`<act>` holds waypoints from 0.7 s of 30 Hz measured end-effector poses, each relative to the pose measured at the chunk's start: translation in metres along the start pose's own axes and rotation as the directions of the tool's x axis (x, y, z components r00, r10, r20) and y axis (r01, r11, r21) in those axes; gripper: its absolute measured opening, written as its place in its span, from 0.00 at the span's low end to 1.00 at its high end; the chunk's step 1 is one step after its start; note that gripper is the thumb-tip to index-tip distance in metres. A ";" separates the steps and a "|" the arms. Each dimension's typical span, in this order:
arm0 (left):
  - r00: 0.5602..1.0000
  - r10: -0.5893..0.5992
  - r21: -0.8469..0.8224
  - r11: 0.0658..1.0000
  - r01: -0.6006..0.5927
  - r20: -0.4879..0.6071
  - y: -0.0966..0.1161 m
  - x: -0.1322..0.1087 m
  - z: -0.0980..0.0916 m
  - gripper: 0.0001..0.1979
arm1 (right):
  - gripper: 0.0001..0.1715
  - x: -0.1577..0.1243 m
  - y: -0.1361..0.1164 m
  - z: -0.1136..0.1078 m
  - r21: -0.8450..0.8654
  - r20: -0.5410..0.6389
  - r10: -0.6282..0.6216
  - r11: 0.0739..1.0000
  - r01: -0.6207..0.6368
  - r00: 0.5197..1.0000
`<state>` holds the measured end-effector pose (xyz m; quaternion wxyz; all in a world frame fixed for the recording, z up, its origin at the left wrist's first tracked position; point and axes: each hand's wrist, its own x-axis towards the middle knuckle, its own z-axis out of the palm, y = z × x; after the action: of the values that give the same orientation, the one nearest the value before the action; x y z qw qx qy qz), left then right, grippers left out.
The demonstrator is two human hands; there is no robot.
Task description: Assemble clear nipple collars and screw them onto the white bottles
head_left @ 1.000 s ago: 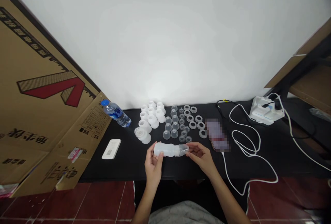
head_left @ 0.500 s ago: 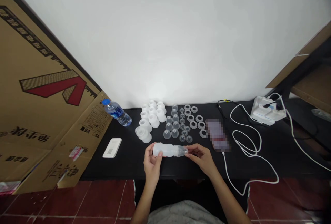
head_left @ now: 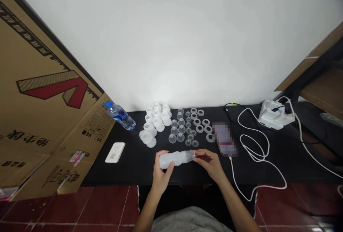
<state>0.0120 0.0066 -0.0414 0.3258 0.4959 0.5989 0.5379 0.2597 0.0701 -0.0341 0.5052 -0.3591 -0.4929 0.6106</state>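
Observation:
A milky white baby bottle [head_left: 171, 159] lies nearly level in the air above the table's front part, its capped end pointing right. My left hand [head_left: 162, 170] is wrapped round the bottle's base. With thumb and fingers, my right hand [head_left: 207, 161] pinches the tip of the clear dome cap [head_left: 189, 155] at the bottle's other end. Behind them stand several open white bottles [head_left: 157, 117]; one nearer bottle [head_left: 148, 138] has a clear cap on or against it. To their right are rows of clear dome caps [head_left: 177, 128], clear nipples [head_left: 189, 125] and screw rings [head_left: 199, 121].
On the black table [head_left: 128, 167] a water bottle [head_left: 120, 115] leans at the left, near a white flat device [head_left: 115, 152]. A blurred phone [head_left: 225, 139] with a white cable [head_left: 257, 159] lies right. A large carton [head_left: 53, 117] borders the left, and a white power adapter [head_left: 276, 114] the right.
My left hand and the bottle's base have shifted slightly right and down, tilting the bottle so its capped end sits higher. My right hand stays at the cap tip.

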 end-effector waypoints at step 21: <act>0.996 0.012 0.036 0.999 -0.016 0.091 0.005 -0.007 0.003 0.23 | 0.20 0.001 0.001 0.008 0.081 0.011 -0.041 0.996 0.040 0.999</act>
<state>0.0182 0.0003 -0.0384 0.3397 0.5298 0.5897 0.5062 0.2512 0.0690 -0.0332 0.5282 -0.3246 -0.4784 0.6219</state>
